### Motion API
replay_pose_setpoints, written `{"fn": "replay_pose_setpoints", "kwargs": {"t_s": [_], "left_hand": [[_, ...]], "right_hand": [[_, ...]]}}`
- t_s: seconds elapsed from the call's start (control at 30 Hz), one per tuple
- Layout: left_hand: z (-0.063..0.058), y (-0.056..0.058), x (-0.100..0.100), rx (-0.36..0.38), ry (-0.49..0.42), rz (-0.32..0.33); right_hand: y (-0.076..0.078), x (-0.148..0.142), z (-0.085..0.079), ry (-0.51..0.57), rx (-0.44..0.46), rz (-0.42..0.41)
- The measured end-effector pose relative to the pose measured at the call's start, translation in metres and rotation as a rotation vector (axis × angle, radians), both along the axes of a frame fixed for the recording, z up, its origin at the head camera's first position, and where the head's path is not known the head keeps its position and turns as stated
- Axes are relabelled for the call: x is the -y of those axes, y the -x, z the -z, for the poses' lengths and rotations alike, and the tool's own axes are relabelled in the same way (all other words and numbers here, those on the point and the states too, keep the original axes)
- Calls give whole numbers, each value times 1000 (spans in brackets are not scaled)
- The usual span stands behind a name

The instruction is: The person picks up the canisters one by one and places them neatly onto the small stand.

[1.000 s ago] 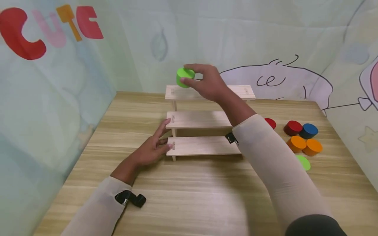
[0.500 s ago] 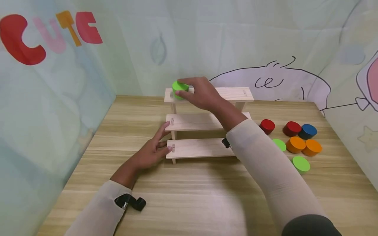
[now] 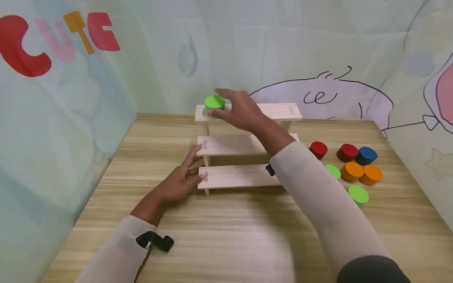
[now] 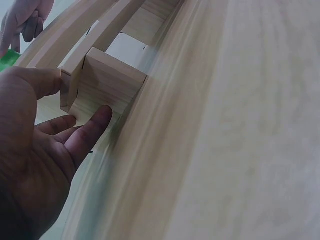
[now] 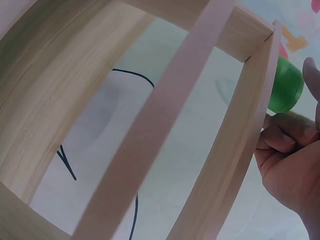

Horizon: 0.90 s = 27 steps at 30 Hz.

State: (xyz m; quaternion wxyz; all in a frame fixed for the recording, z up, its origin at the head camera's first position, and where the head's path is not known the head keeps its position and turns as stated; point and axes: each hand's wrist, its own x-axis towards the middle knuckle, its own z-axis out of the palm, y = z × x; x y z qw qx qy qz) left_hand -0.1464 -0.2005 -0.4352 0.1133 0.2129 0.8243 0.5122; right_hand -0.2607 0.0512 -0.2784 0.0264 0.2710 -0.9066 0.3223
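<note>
A three-tiered wooden stand [image 3: 231, 144] stands on the table. On the left end of its top board rests a green cylinder block [image 3: 214, 104]. Beside that block is my right hand [image 3: 244, 112], index finger raised off it and thumb close to its front. The right wrist view shows a gap between the thumb and the green block [image 5: 286, 87]. My left hand [image 3: 178, 181] touches the stand's left end, thumb at the lowest board and a finger at the middle one. In the left wrist view the fingers of my left hand [image 4: 37, 135] extend loosely beside the end support.
Right of the stand lie two red blocks [image 3: 348, 152], a blue block [image 3: 366, 155], two orange blocks [image 3: 352, 171] and two green blocks [image 3: 358, 194], one partly behind the right sleeve [image 3: 318, 204]. Printed cloth [image 3: 170, 51] hangs behind the table [image 3: 212, 236].
My right hand has lowered the green cylinder block from above onto the top board's left end, and its index finger has lifted off. The left hand has stayed at the stand.
</note>
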Motion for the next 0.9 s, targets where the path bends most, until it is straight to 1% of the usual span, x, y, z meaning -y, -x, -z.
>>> {"fn": "replay_pose_setpoints", "kwargs": {"t_s": [0.17, 0.3, 0.43, 0.53, 0.73, 0.9], "left_hand": [[1, 0, 1, -14, 11, 1], [2, 0, 2, -15, 17, 0], [2, 0, 3, -23, 13, 3], [1, 0, 4, -26, 13, -6], [3, -2, 8, -31, 5, -7], [4, -3, 11, -29, 1, -13]], "right_hand": [[-1, -6, 0, 38, 13, 8], [-2, -14, -1, 46, 11, 14], [-3, -25, -5, 21, -13, 27], [-4, -35, -9, -9, -22, 41], [-4, -59, -16, -79, 12, 78], [-5, -82, -20, -113, 11, 116]]}}
